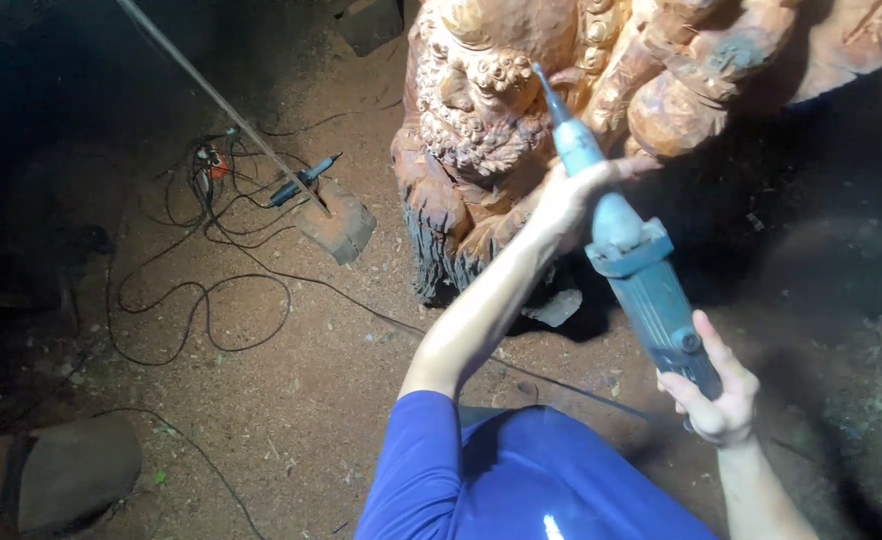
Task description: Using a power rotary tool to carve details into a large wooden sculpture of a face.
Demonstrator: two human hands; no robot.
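Observation:
A carved reddish wooden sculpture [481, 110] with curled, beaded detail stands on the dirt floor ahead of me. A long blue electric die grinder [633, 262] points its thin tip up at the carving. My left hand [573, 200] grips the tool's narrow neck close to the sculpture. My right hand [716, 388] holds the thick rear body of the grinder, lower right. A blue sleeve [431, 460] covers my left upper arm.
Black power cables [201, 300] snake over the sawdust-covered floor at left. A second small blue tool [303, 182] lies by a wooden block [339, 226]. A thin rod [211, 95] slants from the upper left. A dark flat stone [71, 470] lies lower left.

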